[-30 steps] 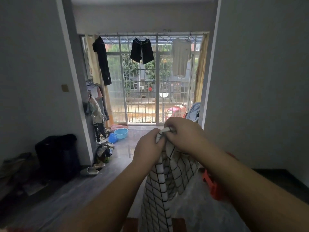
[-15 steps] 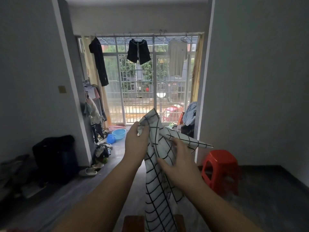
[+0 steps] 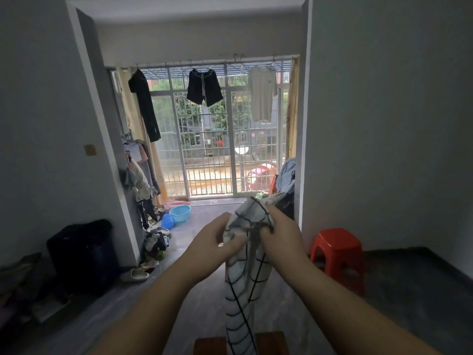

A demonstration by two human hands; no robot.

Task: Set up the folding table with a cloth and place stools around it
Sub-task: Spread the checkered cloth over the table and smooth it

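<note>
Both hands, left hand (image 3: 212, 243) and right hand (image 3: 282, 234), pinch the bunched checked cloth (image 3: 245, 278) with closed fingers (image 3: 231, 243); a red stool (image 3: 337, 254) stands by the grey wall; brown surface (image 3: 271, 342) below.

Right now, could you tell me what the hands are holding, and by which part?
Both the left hand and the right hand grip the checked cloth at its bunched top end; the rest hangs down.

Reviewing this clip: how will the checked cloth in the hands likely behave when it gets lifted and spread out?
Probably floppy: the checked cloth hangs in a limp, twisted column below the left hand and right hand. Likely light, since a bunched pinch at its top carries it. It may need shaking out, as its folds look crumpled together.
</note>
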